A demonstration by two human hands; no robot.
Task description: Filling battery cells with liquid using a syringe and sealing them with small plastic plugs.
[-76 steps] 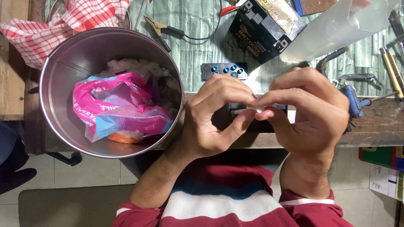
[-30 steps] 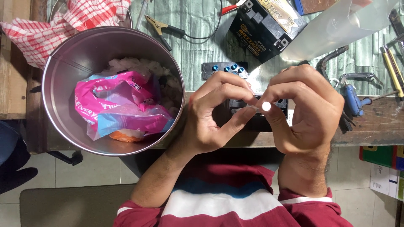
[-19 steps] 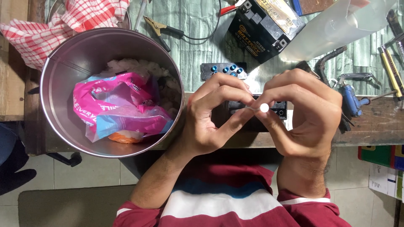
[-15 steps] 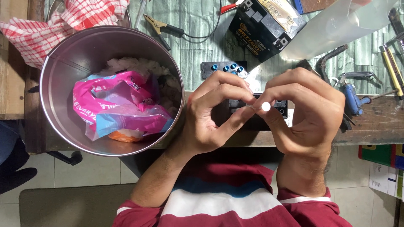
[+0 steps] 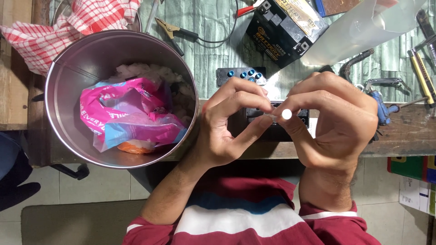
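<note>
Between both hands (image 5: pixel 281 122), fingertips pinch a small white disc (image 5: pixel 286 114).

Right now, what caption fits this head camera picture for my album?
Left hand and right hand pinch a small white round piece beside a metal bin.

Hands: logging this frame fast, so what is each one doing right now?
Left hand: fingers curled, fingertips pinching the small white round piece.
Right hand: closed, pinching the same piece between thumb and forefinger.
</note>
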